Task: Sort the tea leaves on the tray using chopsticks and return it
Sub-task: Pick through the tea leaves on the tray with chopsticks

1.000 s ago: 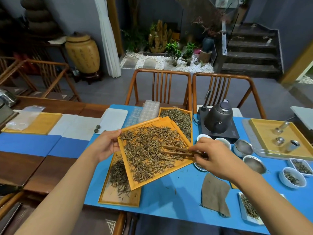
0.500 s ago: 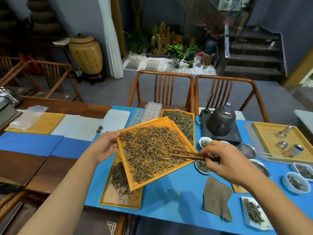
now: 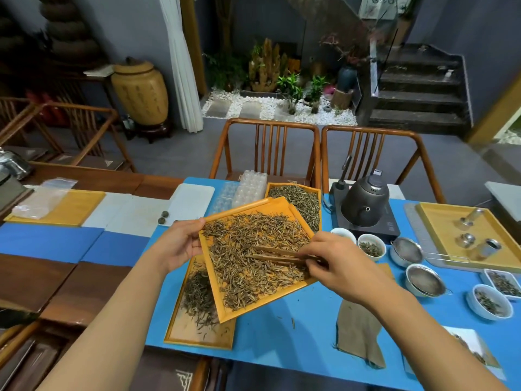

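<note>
tray (image 3: 277, 206) gripped at left edge by left hand (image 3: 180, 244) | chopsticks (image 3: 275, 255) pinched by right hand (image 3: 337, 266) over tea leaves (image 3: 248, 255) on tray

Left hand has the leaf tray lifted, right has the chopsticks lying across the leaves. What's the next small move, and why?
Probably close the chopsticks on a few tea leaves near their tips and lift them out. The right hand holds them spread across the pile, and the left hand grips the tray by its edge, tilted above another tray, so sorting looks unfinished.
</note>
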